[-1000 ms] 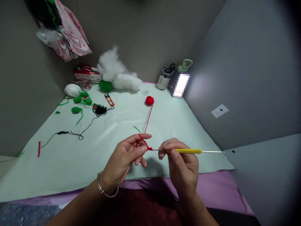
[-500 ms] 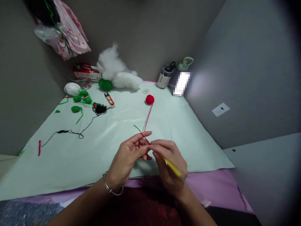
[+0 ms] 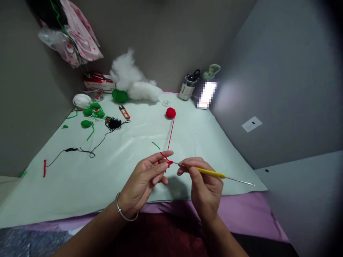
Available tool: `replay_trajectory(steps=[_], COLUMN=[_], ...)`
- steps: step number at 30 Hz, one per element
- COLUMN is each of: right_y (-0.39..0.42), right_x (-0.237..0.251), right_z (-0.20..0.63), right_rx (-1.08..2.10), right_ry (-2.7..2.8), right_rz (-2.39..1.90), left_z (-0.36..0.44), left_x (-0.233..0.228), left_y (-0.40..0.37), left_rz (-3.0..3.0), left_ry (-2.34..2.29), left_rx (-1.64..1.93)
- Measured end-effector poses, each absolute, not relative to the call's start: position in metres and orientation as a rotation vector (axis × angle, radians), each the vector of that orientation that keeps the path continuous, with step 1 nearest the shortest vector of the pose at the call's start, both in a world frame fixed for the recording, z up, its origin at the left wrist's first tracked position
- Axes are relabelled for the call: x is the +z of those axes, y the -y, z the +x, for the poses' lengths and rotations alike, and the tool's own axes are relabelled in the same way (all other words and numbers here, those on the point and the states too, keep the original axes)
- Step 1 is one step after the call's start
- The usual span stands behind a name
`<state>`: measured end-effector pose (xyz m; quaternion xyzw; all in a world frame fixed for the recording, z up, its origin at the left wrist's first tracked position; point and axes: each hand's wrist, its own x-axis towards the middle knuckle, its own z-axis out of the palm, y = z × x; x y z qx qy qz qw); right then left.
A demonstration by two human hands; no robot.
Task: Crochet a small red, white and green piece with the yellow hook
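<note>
My left hand pinches a small red crochet piece between thumb and fingers, and red yarn passes over its raised index finger. From there the yarn runs up to a red yarn ball on the table. My right hand is closed around the yellow handle of a crochet hook. The hook's thin metal shaft points left and its tip meets the red piece; a second metal end sticks out to the right. Whether a loop sits on the tip is too small to tell.
Orange thread snips, tangled black yarn and green crochet pieces lie to the left. White stuffing and a green yarn ball are at the back. A pen cup and a lit, blurred screen stand back right.
My right hand has moved right and turned the crochet hook from a steep slant to nearly level. The red piece now shows at my left fingertips. My left hand stays almost in place.
</note>
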<state>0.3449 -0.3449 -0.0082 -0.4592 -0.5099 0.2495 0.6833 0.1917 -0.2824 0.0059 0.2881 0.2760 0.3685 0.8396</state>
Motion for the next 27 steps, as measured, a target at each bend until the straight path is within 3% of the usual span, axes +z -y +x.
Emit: replay_trajectory(steps=[14,19,27], right_y=[0.338,0.337,0.337], right_x=[0.003,-0.004,-0.004], right_z=[0.343,0.34,0.341], right_rx=[0.815,0.599,0.614], right_ry=[0.974,1.154,1.191], right_rz=[-0.932,-1.042,-1.082], left_z=[0.195,0.199,0.196], left_x=[0.007,0.001,0.002], left_y=[0.285,0.289,0.282], left_rz=[0.702,0.824,0.828], left_ry=[-0.619,-0.622,-0.689], left_rx=[0.811,0.843,0.846])
